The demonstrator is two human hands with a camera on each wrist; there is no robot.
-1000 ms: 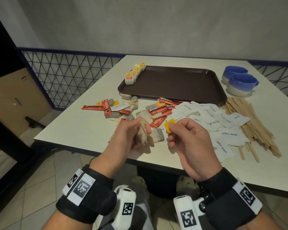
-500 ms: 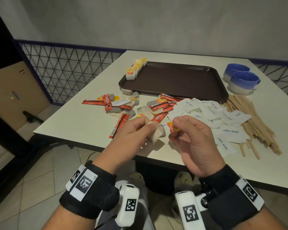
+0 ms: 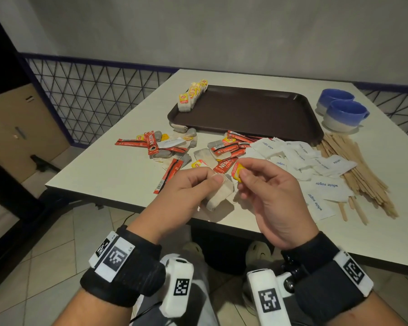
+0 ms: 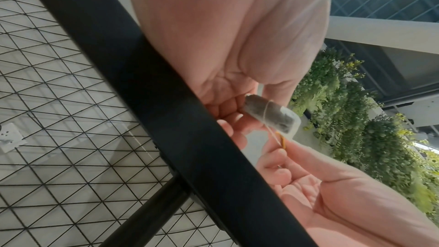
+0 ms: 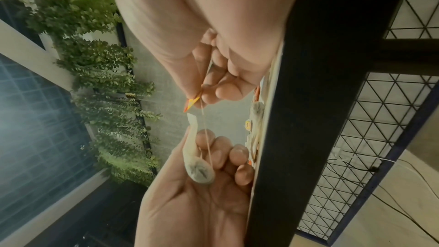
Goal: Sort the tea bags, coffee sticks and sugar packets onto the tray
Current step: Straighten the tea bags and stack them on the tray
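Dark brown tray (image 3: pixel 257 111), red coffee sticks (image 3: pixel 224 164), white sugar packets (image 3: pixel 327 184), yellow-tagged tea bags (image 3: pixel 189 97), blue-and-white cups (image 3: pixel 344 115).

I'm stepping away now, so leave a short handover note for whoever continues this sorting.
Left hand holds a white paper tea bag; right hand pinches its yellow tag, string between them.
Done: a row of yellow-tagged tea bags on the dark brown tray's left edge.
Left: red coffee sticks, white sugar packets and loose tea bags on the table.
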